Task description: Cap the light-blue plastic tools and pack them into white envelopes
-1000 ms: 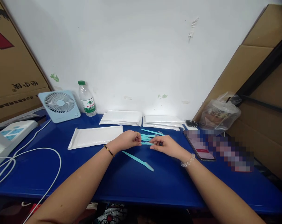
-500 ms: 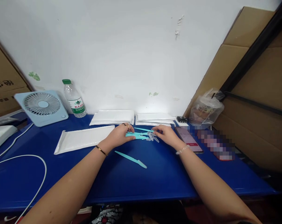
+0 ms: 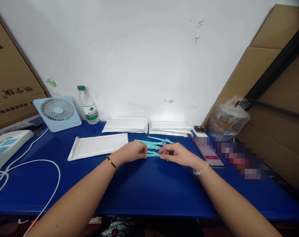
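My left hand (image 3: 134,151) is closed in a pinch on the left end of a turquoise eyebrow razor (image 3: 153,154). The fingers of my right hand (image 3: 179,155) pinch the right end, so it spans the gap between both hands; more than one razor may be held there. Just behind lie several more turquoise razors (image 3: 153,144) in a loose pile, with one razor (image 3: 157,138) apart at the back. Clear plastic caps (image 3: 166,142) show at the pile's right end, partly hidden by my right hand.
On the blue table (image 3: 149,194), a white padded envelope (image 3: 97,146) lies left, with envelope stacks (image 3: 126,125) by the wall. A fan (image 3: 59,112), water bottle (image 3: 90,108) and power strip (image 3: 8,144) stand left. A phone (image 3: 208,153) and bagged cup (image 3: 228,120) are right.
Both hands have come nearer the table's front edge, away from the pile. The single razor that lay in front is off that spot; a razor is now between my hands. The view has swung left.
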`<action>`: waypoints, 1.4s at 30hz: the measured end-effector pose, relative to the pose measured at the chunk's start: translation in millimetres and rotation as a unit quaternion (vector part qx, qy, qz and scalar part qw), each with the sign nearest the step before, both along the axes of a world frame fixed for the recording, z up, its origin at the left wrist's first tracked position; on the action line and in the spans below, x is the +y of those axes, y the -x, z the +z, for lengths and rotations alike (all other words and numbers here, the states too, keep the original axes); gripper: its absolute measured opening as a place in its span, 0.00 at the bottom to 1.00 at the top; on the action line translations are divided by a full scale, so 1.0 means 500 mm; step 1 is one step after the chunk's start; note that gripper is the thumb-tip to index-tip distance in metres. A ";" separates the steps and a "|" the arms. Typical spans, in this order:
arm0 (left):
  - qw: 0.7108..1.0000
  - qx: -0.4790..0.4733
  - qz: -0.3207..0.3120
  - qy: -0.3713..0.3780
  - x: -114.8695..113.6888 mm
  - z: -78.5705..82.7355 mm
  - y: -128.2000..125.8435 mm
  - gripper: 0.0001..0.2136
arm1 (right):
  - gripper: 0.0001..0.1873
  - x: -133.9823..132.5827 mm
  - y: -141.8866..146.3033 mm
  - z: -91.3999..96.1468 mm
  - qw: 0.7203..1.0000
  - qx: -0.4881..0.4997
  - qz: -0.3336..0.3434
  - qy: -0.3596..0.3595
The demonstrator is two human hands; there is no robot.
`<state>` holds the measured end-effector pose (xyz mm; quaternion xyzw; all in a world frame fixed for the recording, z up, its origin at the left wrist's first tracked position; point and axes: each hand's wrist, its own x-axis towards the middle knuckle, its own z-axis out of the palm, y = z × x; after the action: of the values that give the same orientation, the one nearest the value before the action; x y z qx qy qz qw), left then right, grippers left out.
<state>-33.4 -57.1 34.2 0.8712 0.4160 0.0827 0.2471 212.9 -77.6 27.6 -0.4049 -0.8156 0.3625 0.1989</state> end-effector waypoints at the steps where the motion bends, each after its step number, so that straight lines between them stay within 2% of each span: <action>1: 1.000 -0.011 0.001 -0.002 0.003 -0.002 0.002 0.07 | 0.17 -0.002 0.006 -0.004 1.000 0.009 -0.003 0.006; 6: 0.999 -0.034 -0.006 0.012 0.015 -0.006 0.017 0.09 | 0.15 0.010 0.003 -0.022 0.997 0.055 -0.045 0.017; 10: 0.997 -0.066 0.030 -0.005 0.024 -0.002 0.033 0.10 | 0.16 0.034 -0.035 -0.017 0.984 0.134 -0.116 -0.012; 13: 0.992 -0.112 0.048 0.040 0.026 -0.004 0.035 0.11 | 0.12 0.047 -0.053 -0.014 0.965 0.200 -0.168 -0.032; 15: 0.990 -0.120 0.047 0.061 0.025 -0.008 0.030 0.11 | 0.12 0.051 -0.053 -0.015 0.955 0.233 -0.185 -0.010; 19: 0.993 -0.111 0.040 0.001 0.021 -0.008 0.017 0.15 | 0.17 0.052 -0.038 -0.025 0.945 0.270 -0.175 0.063; 22: 0.993 -0.116 0.023 -0.023 0.018 -0.003 0.011 0.18 | 0.16 0.049 -0.028 -0.030 0.947 0.253 -0.191 0.056; 25: 0.993 -0.101 0.025 -0.048 0.019 -0.002 0.006 0.16 | 0.14 0.047 -0.024 -0.030 0.941 0.275 -0.190 0.058; 31: 0.992 -0.084 0.035 -0.083 0.028 -0.013 0.005 0.16 | 0.16 0.048 -0.020 -0.035 0.918 0.337 -0.143 0.153; 37: 0.991 -0.088 0.034 -0.091 0.030 -0.021 0.007 0.14 | 0.14 0.048 -0.015 -0.041 0.906 0.375 -0.159 0.119; 42: 0.991 -0.088 0.030 -0.097 0.027 -0.021 0.006 0.14 | 0.14 0.042 -0.005 -0.039 0.907 0.372 -0.153 0.128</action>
<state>-36.5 -43.4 23.7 0.8675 0.4084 0.2066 0.1946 215.3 -56.6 8.2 -0.3821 -0.5572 0.5532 0.4874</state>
